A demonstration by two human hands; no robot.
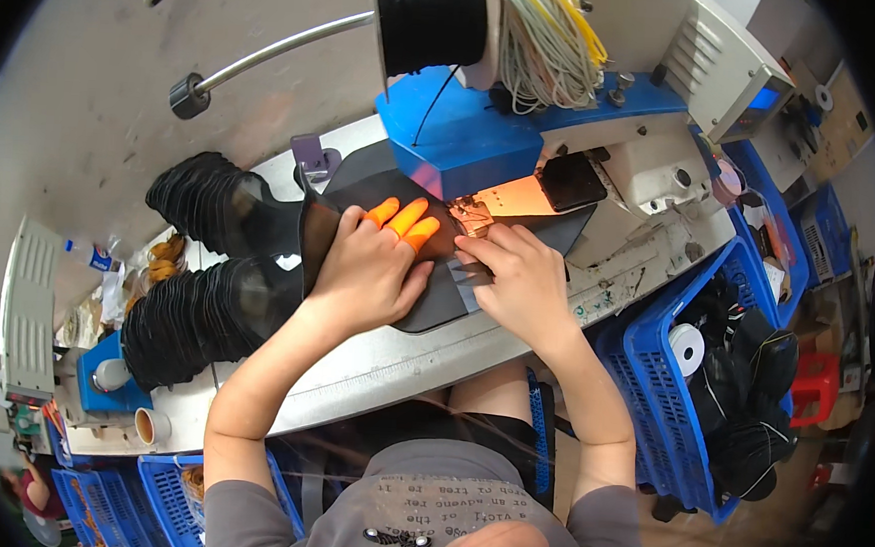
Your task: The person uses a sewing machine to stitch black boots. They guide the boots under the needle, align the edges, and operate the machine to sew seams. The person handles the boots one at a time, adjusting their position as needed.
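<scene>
My left hand [373,270] wears orange finger cots [405,223] on three fingers. Its fingers lie spread on a dark flat piece [430,308] on the sewing machine's bed, with the thumb apart. Close to the lit needle area, my right hand [519,279] has its fingers bent and the tips pinched together at the dark piece. What the pinch holds is too small to make out. A greyish strip [464,283] shows beside the right fingertips. Above both hands is the blue sewing machine head [461,135]; its lamp lights the metal presser area [471,217] orange.
Left of my left hand stand rows of black curved pieces [200,309]. A black phone [573,183] lies right of the machine head. A blue basket [641,386] of black items stands at right. A thread spool [428,22] hangs above; a paper cup [152,426] sits at lower left.
</scene>
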